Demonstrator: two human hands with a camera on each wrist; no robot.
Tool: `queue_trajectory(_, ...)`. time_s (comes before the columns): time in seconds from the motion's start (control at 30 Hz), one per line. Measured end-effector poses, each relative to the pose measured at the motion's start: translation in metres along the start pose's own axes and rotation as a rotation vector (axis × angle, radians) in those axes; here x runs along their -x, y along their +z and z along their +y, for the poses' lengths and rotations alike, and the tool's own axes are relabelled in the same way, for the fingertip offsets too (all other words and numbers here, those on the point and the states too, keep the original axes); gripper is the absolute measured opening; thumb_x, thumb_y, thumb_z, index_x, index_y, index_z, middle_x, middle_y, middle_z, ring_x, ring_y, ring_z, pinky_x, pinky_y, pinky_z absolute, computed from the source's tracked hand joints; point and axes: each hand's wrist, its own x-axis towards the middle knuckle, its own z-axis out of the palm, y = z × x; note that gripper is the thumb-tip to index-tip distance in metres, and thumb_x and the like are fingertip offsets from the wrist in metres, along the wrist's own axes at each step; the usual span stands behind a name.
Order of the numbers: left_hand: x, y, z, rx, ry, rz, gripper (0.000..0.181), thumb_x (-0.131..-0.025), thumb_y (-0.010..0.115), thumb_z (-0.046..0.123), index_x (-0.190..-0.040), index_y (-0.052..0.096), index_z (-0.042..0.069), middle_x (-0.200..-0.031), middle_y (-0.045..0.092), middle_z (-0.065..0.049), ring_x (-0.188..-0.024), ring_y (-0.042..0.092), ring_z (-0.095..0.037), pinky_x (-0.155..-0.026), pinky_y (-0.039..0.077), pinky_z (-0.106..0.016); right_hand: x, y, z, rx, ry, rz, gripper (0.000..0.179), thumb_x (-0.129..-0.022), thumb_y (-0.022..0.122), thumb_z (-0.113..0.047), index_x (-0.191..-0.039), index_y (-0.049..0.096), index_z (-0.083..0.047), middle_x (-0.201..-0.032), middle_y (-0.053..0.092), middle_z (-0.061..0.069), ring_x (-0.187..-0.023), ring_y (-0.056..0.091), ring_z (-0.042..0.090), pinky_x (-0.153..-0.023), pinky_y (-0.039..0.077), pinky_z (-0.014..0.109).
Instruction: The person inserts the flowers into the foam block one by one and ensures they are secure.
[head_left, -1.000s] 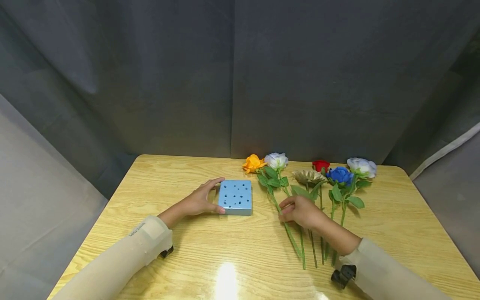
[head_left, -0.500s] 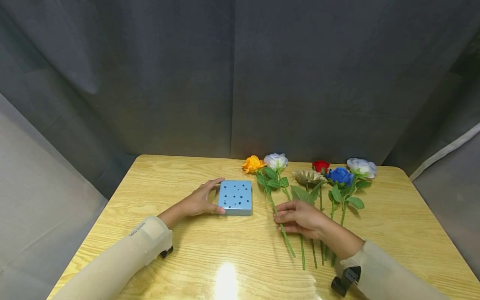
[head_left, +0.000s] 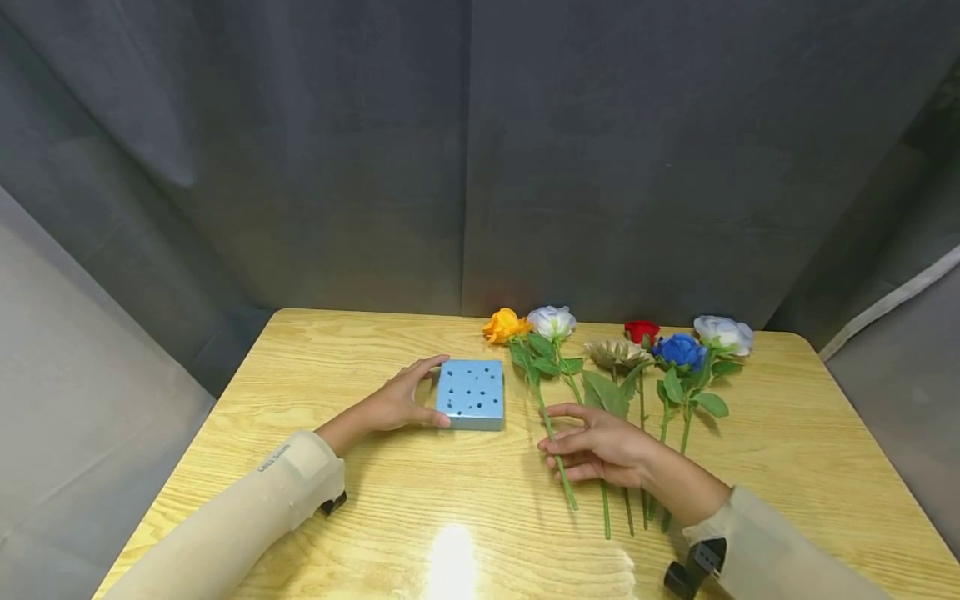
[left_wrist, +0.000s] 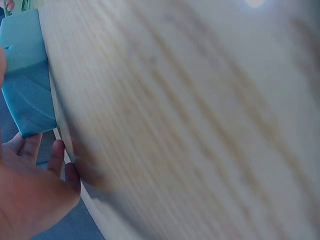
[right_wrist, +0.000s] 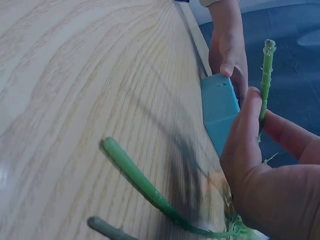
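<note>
In the head view my left hand holds the left side of a light blue foam block, thumb at its near corner and a finger at its far corner. Small dark holes dot the block's top. My right hand pinches the green stem of an orange artificial rose partway down. The right wrist view shows the cut lower end of this stem raised off the wood, between thumb and fingers. Right behind that hand lies a white artificial flower, its stem passing under the hand.
To the right lie a beige flower, a red rose, a blue flower and another pale flower, stems toward the near side. The wooden table ends at a dark curtain.
My right hand has lifted the orange rose's stem and drawn it slightly left, so its lower end has shifted left and the stem stands steeper. The left hand and the foam block stay put.
</note>
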Motion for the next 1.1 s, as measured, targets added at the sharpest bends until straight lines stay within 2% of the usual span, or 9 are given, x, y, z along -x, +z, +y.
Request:
queue_trajectory(0.43,-0.001,0.000,-0.003,-0.008,0.006,0.001,0.111,-0.077,0.091,0.044,-0.165,0.025,0.027,-0.167,0.029,-0.008,-0.151,0.032,-0.033,-0.118,0.025,-0.066,0.001,0.007,-0.001,-0.056,-0.023,-0.062,0.080,-0.101,0.061,0.004,-0.164,0.012,-0.007,-0.112,0.070,0.015,-0.090,0.075,0.022,-0.074,0.063,0.033)
queue_trajectory(0.97,-0.001,0.000,-0.002,-0.006,0.002,-0.009,0.111,-0.078,0.090,0.045,-0.165,0.024,0.028,-0.168,0.029,-0.008,-0.152,0.031,-0.034,-0.118,0.024,-0.067,0.007,0.018,-0.004,-0.015,-0.041,-0.053,0.082,-0.100,0.061,0.004,-0.164,0.012,-0.010,-0.111,0.072,0.014,-0.090,0.076,0.023,-0.076,0.063,0.037)
queue_trajectory(1.1,0.000,0.000,-0.002,0.000,0.000,-0.011,0.111,-0.078,0.090,0.045,-0.166,0.023,0.028,-0.168,0.029,-0.008,-0.152,0.030,-0.034,-0.118,0.024,-0.068,0.007,0.020,-0.005,0.001,-0.057,-0.042,0.082,-0.100,0.060,0.005,-0.164,0.013,-0.012,-0.115,0.070,0.018,-0.090,0.075,0.025,-0.077,0.063,0.038)
